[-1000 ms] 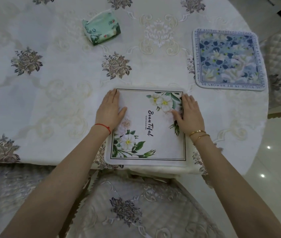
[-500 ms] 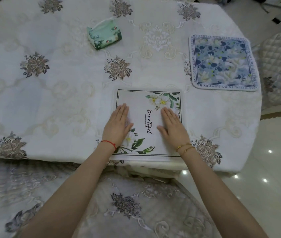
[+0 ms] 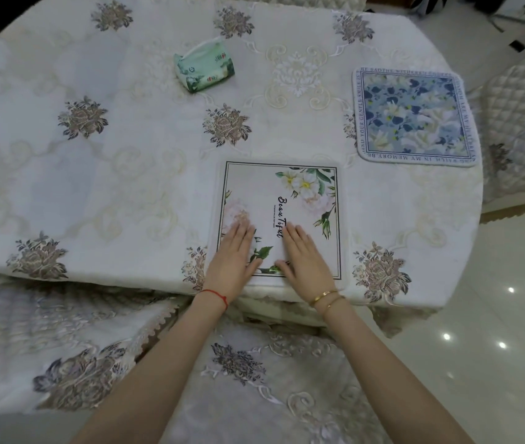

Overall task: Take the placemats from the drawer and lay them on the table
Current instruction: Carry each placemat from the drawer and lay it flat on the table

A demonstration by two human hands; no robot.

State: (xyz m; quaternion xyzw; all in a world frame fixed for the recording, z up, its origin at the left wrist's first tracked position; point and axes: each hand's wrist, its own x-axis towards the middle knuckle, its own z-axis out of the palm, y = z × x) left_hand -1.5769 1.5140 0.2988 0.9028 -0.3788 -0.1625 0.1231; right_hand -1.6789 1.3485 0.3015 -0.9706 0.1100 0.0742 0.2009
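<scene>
A white placemat (image 3: 299, 203) with green leaves, pale flowers and black script lies flat near the table's front edge. My left hand (image 3: 234, 254) rests palm down on its near left part, fingers straight and close together. My right hand (image 3: 306, 256) lies flat on its near middle, just beside the left. Neither hand grips anything. A second placemat (image 3: 413, 115), blue and floral with a lettered border, lies flat at the right side of the table. No drawer is in view.
The round table (image 3: 94, 174) carries an embroidered cream cloth. A green tissue pack (image 3: 205, 68) sits toward the back centre. Cloth-covered chairs stand in front of me (image 3: 254, 373) and at my left (image 3: 46, 344); a quilted chair (image 3: 520, 123) is at the right. Glossy tiled floor lies to the right.
Both hands have slid from the mat's side edges inward and back toward me across its surface. The mat now lies wholly on the table instead of overhanging the front edge.
</scene>
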